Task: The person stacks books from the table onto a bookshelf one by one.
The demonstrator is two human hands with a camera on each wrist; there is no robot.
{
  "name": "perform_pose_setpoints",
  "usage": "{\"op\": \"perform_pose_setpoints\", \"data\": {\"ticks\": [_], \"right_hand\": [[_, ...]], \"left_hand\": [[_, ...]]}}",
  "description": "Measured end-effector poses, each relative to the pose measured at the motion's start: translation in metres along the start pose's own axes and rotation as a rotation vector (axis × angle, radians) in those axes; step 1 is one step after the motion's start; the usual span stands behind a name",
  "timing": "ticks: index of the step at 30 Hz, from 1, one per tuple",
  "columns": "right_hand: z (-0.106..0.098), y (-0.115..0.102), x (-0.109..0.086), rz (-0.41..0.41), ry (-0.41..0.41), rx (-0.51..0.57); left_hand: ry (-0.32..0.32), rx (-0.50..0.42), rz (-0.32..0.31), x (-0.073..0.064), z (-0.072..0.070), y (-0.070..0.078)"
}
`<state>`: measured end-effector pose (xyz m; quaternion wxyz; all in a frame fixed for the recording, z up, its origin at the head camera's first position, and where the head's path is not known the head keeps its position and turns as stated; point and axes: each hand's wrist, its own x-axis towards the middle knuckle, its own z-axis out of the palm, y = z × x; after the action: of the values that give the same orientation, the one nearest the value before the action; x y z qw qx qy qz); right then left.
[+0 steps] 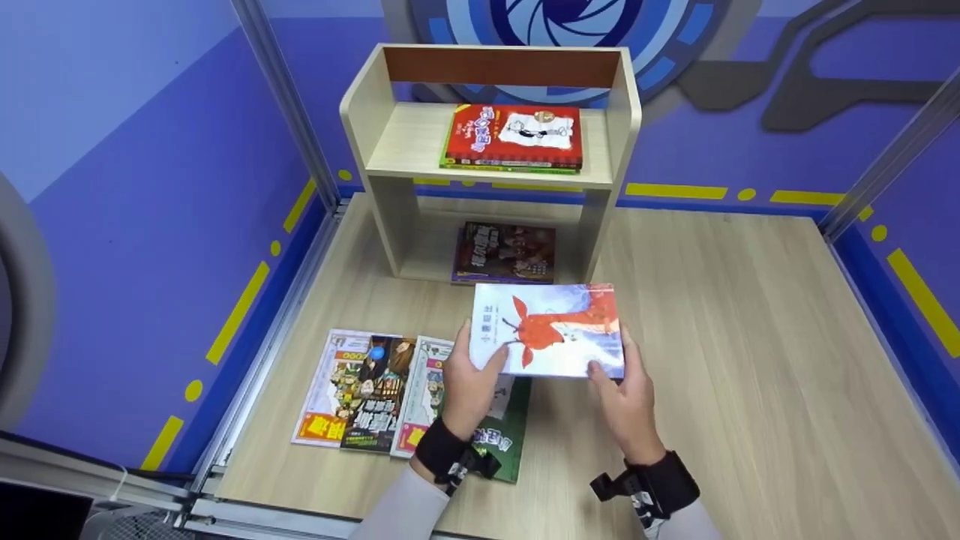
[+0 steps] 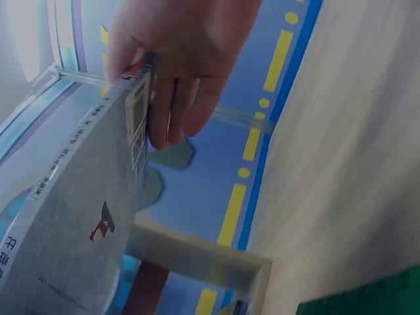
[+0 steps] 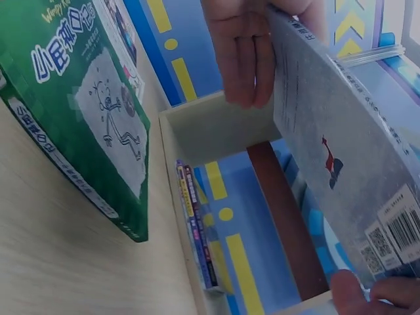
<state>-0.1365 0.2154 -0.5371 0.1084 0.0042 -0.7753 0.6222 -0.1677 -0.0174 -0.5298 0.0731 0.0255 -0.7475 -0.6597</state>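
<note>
Both hands hold a thin picture book (image 1: 559,330) with a pale cover and a red, long-necked, deer-like animal. The book is in front of the bookshelf, above the table. My left hand (image 1: 471,386) grips its left end, and my right hand (image 1: 628,401) grips its right end, thumbs on the cover. From below, the right wrist view shows the grey back cover (image 3: 328,131), with barcodes near the right hand's fingers (image 3: 348,292). In the left wrist view the right hand (image 2: 190,72) has its fingers stretched under the book; the left hand is out of that view.
A two-tier wooden bookshelf (image 1: 379,135) stands at the back. Red-covered books (image 1: 517,139) lie on its upper shelf and dark ones (image 1: 506,251) on the lower. Overlapping comic books (image 1: 352,390) and a green book (image 1: 510,435) lie on the table, front left.
</note>
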Motion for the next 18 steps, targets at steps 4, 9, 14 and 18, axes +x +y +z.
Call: {"op": "perform_pose_setpoints", "data": {"ticks": [4,9,14,18], "right_hand": [[-0.007,-0.007,0.004,-0.037,-0.067,-0.089],[-0.008,-0.024,0.013,-0.051,-0.083,-0.159],[0.003,-0.047,0.027,-0.101,-0.035,-0.203],[0.007,-0.067,0.046,-0.184,0.047,-0.22]], "left_hand": [[-0.147,0.121,0.066,0.005,-0.015,0.005],[-0.248,0.225,0.141,0.017,-0.031,0.016],[-0.251,0.303,0.196,0.035,-0.046,0.043],[-0.242,0.336,0.266,0.057,-0.05,0.067]]}}
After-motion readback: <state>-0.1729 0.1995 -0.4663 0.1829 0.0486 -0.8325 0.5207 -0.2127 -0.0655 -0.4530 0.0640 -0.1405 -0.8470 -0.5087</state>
